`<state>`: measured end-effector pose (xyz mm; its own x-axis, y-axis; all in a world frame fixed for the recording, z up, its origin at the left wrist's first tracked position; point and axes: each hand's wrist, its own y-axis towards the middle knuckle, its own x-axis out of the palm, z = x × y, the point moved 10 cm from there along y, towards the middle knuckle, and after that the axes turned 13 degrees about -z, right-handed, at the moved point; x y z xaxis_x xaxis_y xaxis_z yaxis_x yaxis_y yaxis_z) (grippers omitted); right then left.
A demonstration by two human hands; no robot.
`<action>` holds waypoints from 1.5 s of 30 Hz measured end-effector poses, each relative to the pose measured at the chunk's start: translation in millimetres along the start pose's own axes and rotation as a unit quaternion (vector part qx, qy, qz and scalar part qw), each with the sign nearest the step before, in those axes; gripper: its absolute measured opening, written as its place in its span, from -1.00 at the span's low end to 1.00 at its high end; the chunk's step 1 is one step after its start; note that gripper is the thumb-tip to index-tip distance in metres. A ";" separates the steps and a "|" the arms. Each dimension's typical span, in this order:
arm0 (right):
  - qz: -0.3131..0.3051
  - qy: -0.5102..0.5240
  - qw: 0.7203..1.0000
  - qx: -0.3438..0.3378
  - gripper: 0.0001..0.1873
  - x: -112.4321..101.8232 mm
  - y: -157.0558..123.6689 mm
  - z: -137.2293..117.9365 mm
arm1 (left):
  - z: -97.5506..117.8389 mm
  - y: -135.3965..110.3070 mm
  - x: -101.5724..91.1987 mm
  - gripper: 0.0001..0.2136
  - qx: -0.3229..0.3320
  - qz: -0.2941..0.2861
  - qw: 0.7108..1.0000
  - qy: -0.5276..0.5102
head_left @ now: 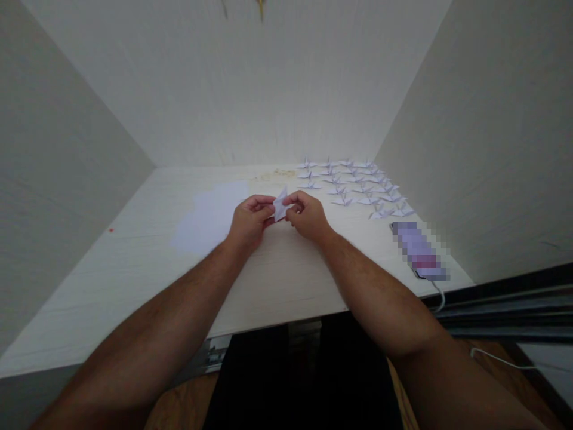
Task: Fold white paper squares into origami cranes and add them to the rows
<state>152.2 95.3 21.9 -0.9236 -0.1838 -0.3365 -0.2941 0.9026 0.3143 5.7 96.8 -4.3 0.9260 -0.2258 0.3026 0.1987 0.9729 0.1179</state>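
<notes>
Looks down on a pale tabletop (277, 269) closed in by a light back wall (268, 89) and a wall on each side. Holds a small folded paper (280, 206) between both hands, over the middle of the tabletop; cannot tell how high above. Aims its sharp tip away from the body, toward the back wall, with a slight lean to the right. Runs along its long axis from that far tip down to a near end a little farther left. Grips the left side with the left hand (248, 220), thumb and fingers closed on the paper. Pinches the right side with the right hand (310, 216), thumb and forefinger drawn narrow, other fingers curled; cannot make out the separate folds.

Shows white sheets (208, 212) lying flat just beyond and left of the left hand. Includes, behind these, a brownish mark (283, 174) near the back wall. Bears folded paper cranes (355, 178) in rough rows toward the back right corner, wings spread sideways. Has, nearer along the right edge, a phone (414, 242) slanting from far left to near right, screen pixelated, with a white cable (444, 297) leading off its near end.
</notes>
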 end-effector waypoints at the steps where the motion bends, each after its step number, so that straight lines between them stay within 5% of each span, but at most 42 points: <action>1: 0.001 -0.008 1.000 0.006 -0.79 -0.2 -0.2 0.8 | -0.2 0.4 -0.1 -0.78 0.001 -0.002 1.000 -0.001; 17: -0.059 0.067 0.996 -0.012 -0.85 10.0 5.9 -1.4 | 4.1 -0.7 1.2 -0.74 0.021 -0.004 1.000 0.010; 32: -0.020 0.054 0.998 -0.011 -0.90 1.0 6.3 3.2 | 6.7 -0.6 13.6 -0.59 0.044 -0.082 0.994 0.051; 45: -0.014 0.031 0.999 0.005 -0.91 4.1 4.9 4.3 | 17.7 -2.4 12.4 -0.62 0.073 -0.050 0.991 0.097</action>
<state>148.0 100.6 18.3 -0.9286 -0.2320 -0.2896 -0.3174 0.9009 0.2961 11.1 90.7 15.9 0.9514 -0.2927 0.0960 0.2567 0.9255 0.2784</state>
